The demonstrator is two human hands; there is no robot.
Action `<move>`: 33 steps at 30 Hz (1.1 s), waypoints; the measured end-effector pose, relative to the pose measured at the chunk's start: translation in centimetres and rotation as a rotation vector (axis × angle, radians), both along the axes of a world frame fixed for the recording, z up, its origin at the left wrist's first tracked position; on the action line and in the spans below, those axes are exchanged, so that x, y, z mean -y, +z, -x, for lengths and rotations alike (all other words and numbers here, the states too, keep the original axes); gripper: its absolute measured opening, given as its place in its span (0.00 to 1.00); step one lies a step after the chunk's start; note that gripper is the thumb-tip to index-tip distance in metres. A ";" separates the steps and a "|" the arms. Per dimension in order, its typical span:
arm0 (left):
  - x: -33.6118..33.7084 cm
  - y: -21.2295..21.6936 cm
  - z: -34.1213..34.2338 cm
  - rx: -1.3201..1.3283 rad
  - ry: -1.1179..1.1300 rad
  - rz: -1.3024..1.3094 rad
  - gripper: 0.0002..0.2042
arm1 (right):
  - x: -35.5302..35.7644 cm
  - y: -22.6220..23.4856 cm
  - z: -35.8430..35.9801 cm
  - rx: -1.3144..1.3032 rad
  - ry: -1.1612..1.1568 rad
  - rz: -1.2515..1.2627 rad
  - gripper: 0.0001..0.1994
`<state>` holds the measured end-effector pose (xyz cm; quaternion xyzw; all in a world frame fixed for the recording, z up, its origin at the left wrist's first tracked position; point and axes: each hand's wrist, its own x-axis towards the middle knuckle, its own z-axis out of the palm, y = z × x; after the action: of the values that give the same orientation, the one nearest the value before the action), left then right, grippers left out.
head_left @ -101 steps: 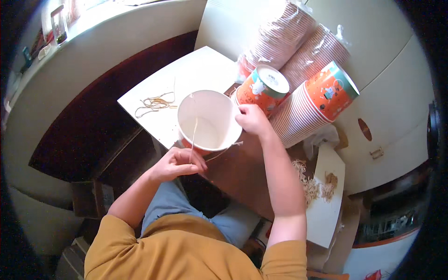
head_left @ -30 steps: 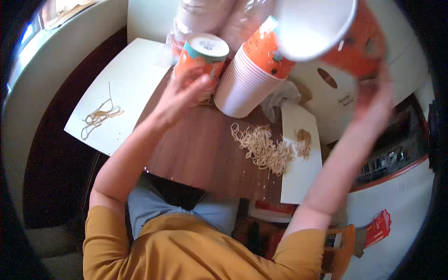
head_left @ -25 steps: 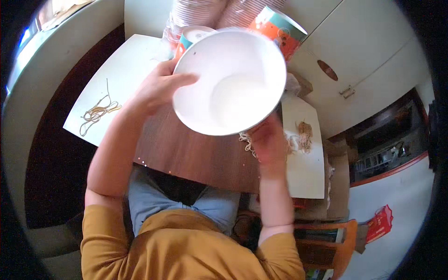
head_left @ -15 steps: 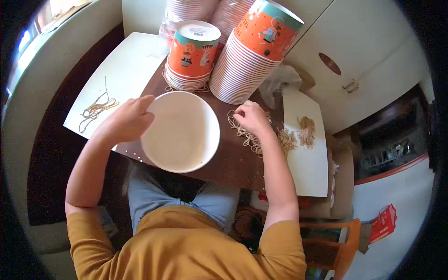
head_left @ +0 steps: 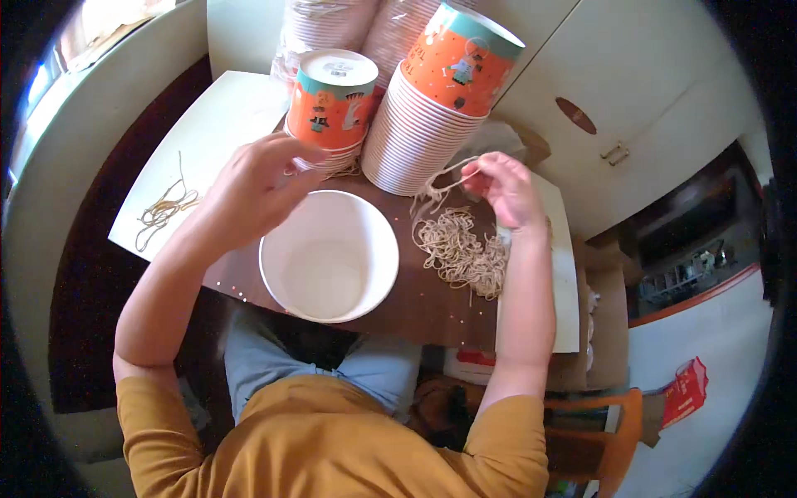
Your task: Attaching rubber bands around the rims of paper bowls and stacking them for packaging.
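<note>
Currently, a wide white tub (head_left: 330, 259) stands mouth up at the near edge of the brown-topped table (head_left: 398, 311), its round rim smooth and its bare inside creamy white, shading to a faintly duller disc at the bottom. Its outer wall is hidden from above. To the right of the tub and a little beyond it, the right hand (head_left: 505, 189) is raised, thumb and fingertips pinched on a thin beige cord (head_left: 455, 168), which bends into a loose loop and trails down leftward. Just beyond the tub's far left rim hovers the left hand (head_left: 264, 181), thumb and fingers parted with a gap between them. Right of the tub lies a tangled heap of beige strands (head_left: 462, 253). Behind the tub are a short stack of orange-and-teal tubs (head_left: 330, 112), bottoms up, and a taller, leaning stack (head_left: 427, 124) with many pale, ribbed rims.
</note>
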<state>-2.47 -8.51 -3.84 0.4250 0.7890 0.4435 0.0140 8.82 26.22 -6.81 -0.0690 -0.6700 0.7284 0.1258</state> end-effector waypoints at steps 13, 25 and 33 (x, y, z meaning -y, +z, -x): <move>-16.9 3.0 0.3 0.274 -0.706 0.011 0.15 | 1.4 10.2 -4.0 -0.127 0.008 -0.125 0.08; -18.4 0.0 -1.3 0.448 -0.893 -0.037 0.18 | 2.8 6.1 -4.3 -0.006 0.026 -0.292 0.08; -11.8 -0.3 3.7 0.558 -0.561 0.041 0.15 | -1.6 5.5 -8.5 0.063 -0.063 -0.044 0.07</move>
<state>-6.18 3.28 -4.13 0.4868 0.6170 0.5051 0.3568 17.31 27.83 -1.28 -0.1103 -0.6871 0.7064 0.1289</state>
